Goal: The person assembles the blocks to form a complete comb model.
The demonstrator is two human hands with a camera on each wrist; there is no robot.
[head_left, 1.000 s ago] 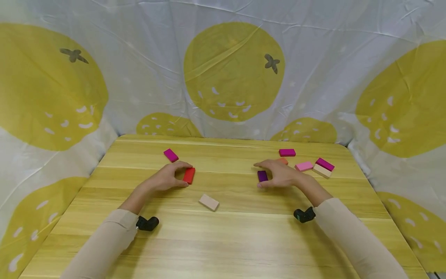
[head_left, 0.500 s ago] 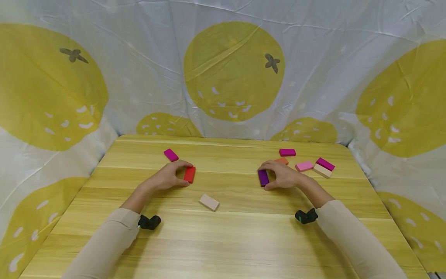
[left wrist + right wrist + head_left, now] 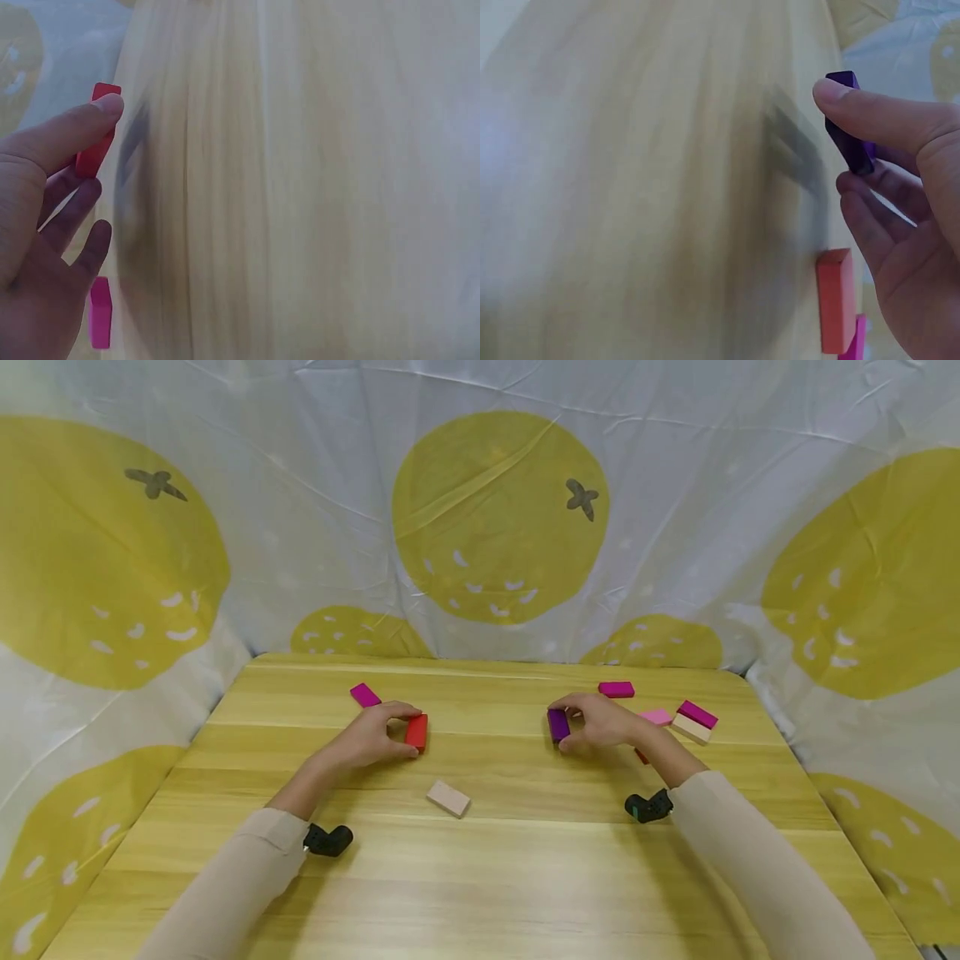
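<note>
Head view: left hand [image 3: 372, 735] pinches the red block [image 3: 417, 732] between thumb and fingers; right hand [image 3: 606, 723] pinches the purple block [image 3: 558, 725] likewise. Both blocks sit well apart, toward the far edge of the table [image 3: 495, 885]. A magenta block [image 3: 365, 695] lies just beyond the left hand, toward the far-left corner. A pale block [image 3: 448, 798] lies farther from the far edge. Right wrist view: an orange block [image 3: 836, 301] lies near the right hand.
</note>
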